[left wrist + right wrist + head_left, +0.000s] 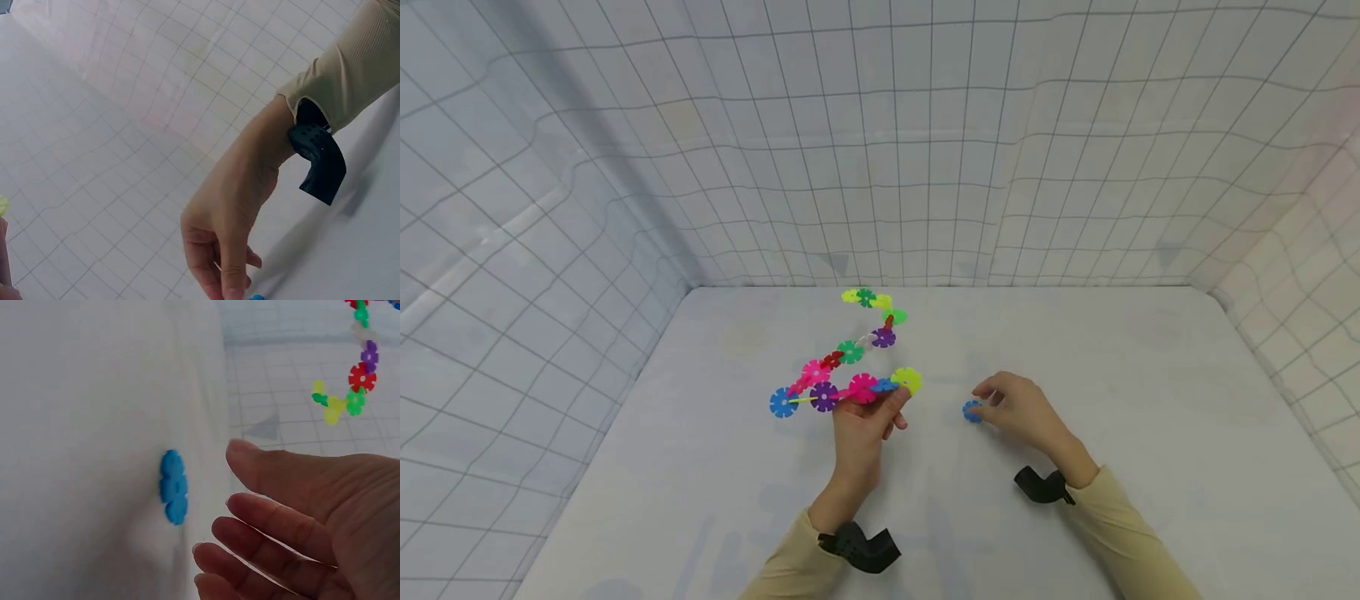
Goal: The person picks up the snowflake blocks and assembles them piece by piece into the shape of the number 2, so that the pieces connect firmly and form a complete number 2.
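My left hand (857,437) pinches a long, curving chain of interlocking notched plastic discs (824,397) near the end with a yellow-green disc (906,381). Held above the table, the chain winds away in pink, purple, blue, red, green and yellow. To the right, my right hand (1021,410) is beside a single blue notched disc (972,412), with thumb and fingers loosely bent. In the right wrist view a gap shows between those fingertips (240,450) and the blue disc (174,487), which lies on the table. Most of the left hand is outside the left wrist view.
The white tabletop (700,483) reaches back to a pale wall (925,167) with a dark grid pattern, and similar walls flank it. Black curved mounts (865,550) sit on both wrists over beige sleeves (1123,533).
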Demonstrator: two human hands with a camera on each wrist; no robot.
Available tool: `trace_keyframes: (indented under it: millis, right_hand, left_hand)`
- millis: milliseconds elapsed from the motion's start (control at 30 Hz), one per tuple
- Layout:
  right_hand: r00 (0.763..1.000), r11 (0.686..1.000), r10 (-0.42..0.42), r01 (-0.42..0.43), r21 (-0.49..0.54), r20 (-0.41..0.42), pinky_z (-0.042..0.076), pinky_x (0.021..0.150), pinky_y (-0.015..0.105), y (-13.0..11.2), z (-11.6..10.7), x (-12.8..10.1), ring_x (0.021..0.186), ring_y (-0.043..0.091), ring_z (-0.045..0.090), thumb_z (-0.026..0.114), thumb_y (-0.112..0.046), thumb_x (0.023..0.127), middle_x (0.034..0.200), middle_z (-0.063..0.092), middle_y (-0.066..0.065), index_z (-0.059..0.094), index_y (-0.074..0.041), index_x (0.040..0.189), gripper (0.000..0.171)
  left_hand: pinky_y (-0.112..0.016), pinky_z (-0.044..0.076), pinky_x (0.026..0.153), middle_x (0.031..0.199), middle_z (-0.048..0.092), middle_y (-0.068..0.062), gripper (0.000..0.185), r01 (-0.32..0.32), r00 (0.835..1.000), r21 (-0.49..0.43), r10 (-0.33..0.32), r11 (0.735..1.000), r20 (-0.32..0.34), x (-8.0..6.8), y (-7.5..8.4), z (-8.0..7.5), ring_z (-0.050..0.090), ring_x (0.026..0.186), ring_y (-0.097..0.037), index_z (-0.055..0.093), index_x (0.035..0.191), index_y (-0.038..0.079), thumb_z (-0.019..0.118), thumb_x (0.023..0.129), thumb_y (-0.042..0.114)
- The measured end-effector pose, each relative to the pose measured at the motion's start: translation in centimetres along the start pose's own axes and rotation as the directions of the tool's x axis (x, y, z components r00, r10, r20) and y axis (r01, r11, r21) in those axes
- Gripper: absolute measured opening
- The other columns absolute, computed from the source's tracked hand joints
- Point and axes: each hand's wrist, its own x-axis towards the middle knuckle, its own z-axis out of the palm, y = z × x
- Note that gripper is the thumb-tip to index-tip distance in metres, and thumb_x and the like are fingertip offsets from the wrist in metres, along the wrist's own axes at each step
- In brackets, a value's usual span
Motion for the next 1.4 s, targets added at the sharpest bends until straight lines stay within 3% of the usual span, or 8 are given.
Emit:
trace_keyframes:
  millis: [167, 300, 433, 800, 967, 1200, 1300, 1400]
  right_hand:
    - [1.000, 0.995, -0.013, 0.013, -0.097, 0.007, 0.043, 0.068, 0.032, 0.8, 0.8, 0.0, 0.077, 0.015, 0.051, 0.082, -0.023, 0.074, 0.086, 0.059, -0.001, 0.070, -0.004, 0.096, 0.032]
    - [0.999, 0.993, -0.037, 0.037, -0.110, 0.001, 0.042, 0.065, 0.031, 1.0, 1.0, 0.0, 0.073, 0.014, 0.047, 0.082, -0.019, 0.074, 0.083, 0.056, -0.001, 0.070, -0.002, 0.095, 0.029]
    - [0.999, 0.990, -0.050, 0.050, -0.135, 0.008, 0.044, 0.066, 0.031, 1.1, 1.1, -0.1, 0.075, 0.014, 0.049, 0.081, -0.018, 0.075, 0.085, 0.056, -0.001, 0.071, -0.002, 0.095, 0.027]
    - [0.963, 0.931, -0.267, 0.266, -0.251, 0.032, 0.049, 0.069, 0.029, 1.4, 1.0, -0.5, 0.080, 0.014, 0.056, 0.072, -0.012, 0.084, 0.089, 0.061, 0.000, 0.072, 0.001, 0.098, 0.019]
    - [0.953, 0.918, -0.303, 0.296, -0.263, 0.013, 0.051, 0.069, 0.032, 1.8, 0.8, -0.1, 0.080, 0.015, 0.061, 0.068, -0.007, 0.085, 0.086, 0.067, 0.002, 0.073, 0.001, 0.097, 0.015]
    - [0.977, 0.964, -0.213, 0.206, -0.168, -0.023, 0.049, 0.064, 0.028, 2.3, 0.7, 0.0, 0.071, 0.007, 0.058, 0.070, -0.009, 0.085, 0.086, 0.069, -0.002, 0.074, -0.006, 0.096, 0.011]
    - [0.979, 0.980, -0.195, 0.192, -0.058, -0.053, 0.047, 0.060, 0.025, 2.4, 0.7, 0.0, 0.066, 0.004, 0.056, 0.072, -0.011, 0.085, 0.084, 0.069, -0.007, 0.075, -0.010, 0.093, 0.009]
    - [0.974, 0.973, -0.210, 0.217, 0.083, -0.086, 0.047, 0.055, 0.024, 1.8, 0.6, -0.2, 0.063, 0.008, 0.059, 0.073, -0.011, 0.084, 0.082, 0.070, -0.006, 0.074, -0.010, 0.092, 0.008]
  left_hand:
    - [-0.021, 0.035, 0.046, 0.067, 0.063, -0.005, 0.010, -0.004, 1.000, -0.003, 0.004, 1.000, 0.000, 0.1, 0.2, -0.1, 0.058, 0.051, -0.013, 0.070, 0.084, 0.007, 0.066, 0.086, -0.002]
    - [-0.021, 0.034, 0.046, 0.067, 0.063, -0.005, 0.012, 0.014, 1.000, 0.001, -0.014, 1.000, 0.003, 0.2, 0.3, -0.1, 0.058, 0.051, -0.013, 0.071, 0.083, 0.008, 0.066, 0.086, -0.003]
    - [-0.020, 0.034, 0.045, 0.067, 0.065, -0.005, 0.002, 0.024, 1.000, 0.004, -0.024, 1.000, 0.004, 0.2, 0.5, -0.1, 0.058, 0.051, -0.013, 0.070, 0.084, 0.001, 0.069, 0.085, 0.002]
    - [-0.020, 0.034, 0.045, 0.067, 0.065, -0.005, 0.013, 0.028, 1.000, 0.005, -0.028, 1.000, 0.007, 0.2, 0.6, -0.2, 0.058, 0.051, -0.012, 0.072, 0.081, 0.010, 0.068, 0.085, -0.001]
    - [-0.020, 0.034, 0.046, 0.065, 0.064, -0.005, 0.009, 0.030, 1.000, 0.013, -0.030, 0.999, 0.004, 0.2, 0.7, -0.2, 0.058, 0.051, -0.012, 0.072, 0.081, 0.008, 0.069, 0.085, 0.000]
    - [-0.020, 0.034, 0.045, 0.068, 0.066, -0.004, 0.010, 0.026, 1.000, 0.012, -0.026, 1.000, 0.002, 0.2, 0.6, -0.3, 0.058, 0.050, -0.012, 0.072, 0.081, 0.011, 0.070, 0.084, 0.002]
    - [-0.020, 0.034, 0.045, 0.070, 0.067, -0.005, 0.009, 0.019, 1.000, 0.010, -0.019, 1.000, 0.007, 0.2, 0.5, -0.3, 0.058, 0.051, -0.012, 0.072, 0.083, 0.009, 0.069, 0.085, 0.000]
    - [-0.021, 0.034, 0.045, 0.071, 0.067, -0.005, 0.002, 0.015, 1.000, 0.011, -0.015, 1.000, 0.015, 0.2, 0.5, -0.3, 0.059, 0.051, -0.012, 0.070, 0.085, 0.001, 0.069, 0.085, 0.000]
